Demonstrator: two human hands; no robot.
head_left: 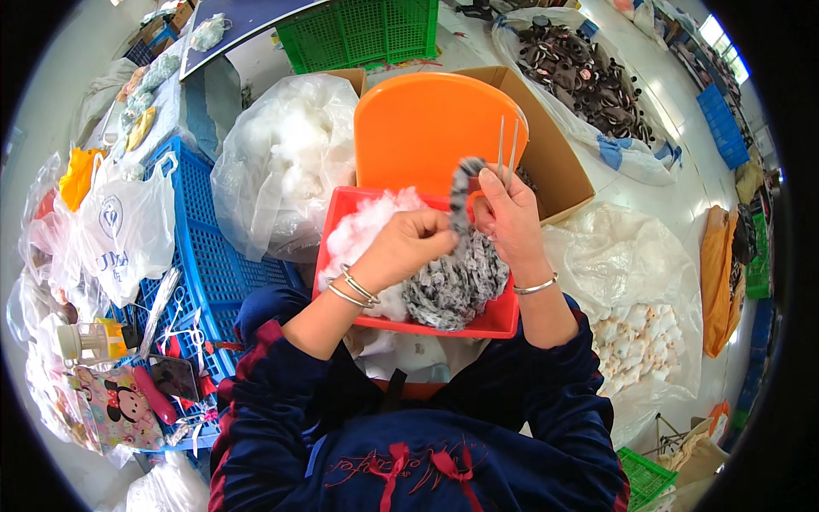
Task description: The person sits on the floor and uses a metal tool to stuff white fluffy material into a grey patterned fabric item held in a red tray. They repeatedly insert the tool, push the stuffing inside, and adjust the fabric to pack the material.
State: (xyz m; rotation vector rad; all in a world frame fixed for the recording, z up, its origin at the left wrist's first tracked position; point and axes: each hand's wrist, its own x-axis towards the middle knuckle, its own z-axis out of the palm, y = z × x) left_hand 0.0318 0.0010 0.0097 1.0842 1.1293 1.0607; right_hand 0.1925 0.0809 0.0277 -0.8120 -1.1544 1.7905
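Observation:
Over a red tray [505,322], a grey-and-black striped plush tail [461,194] is held upright between my hands. My left hand [403,249] pinches its lower end with thumb and fingertips. Near its curled upper end, my right hand [514,220] is closed on the tail and also grips long metal tweezers [512,141], whose two prongs point up and stand apart. Fluffy white stuffing [363,232] fills the tray's left side. A heap of similar striped plush pieces [448,294] lies on its right, beneath my hands.
Beyond the tray stands an orange plastic stool [435,128], before a cardboard box [559,171]. A clear bag of stuffing [294,145] is at left, near blue crates [200,205] bearing scissors. On the right lie bags of dark parts [580,81] and white pieces [636,346].

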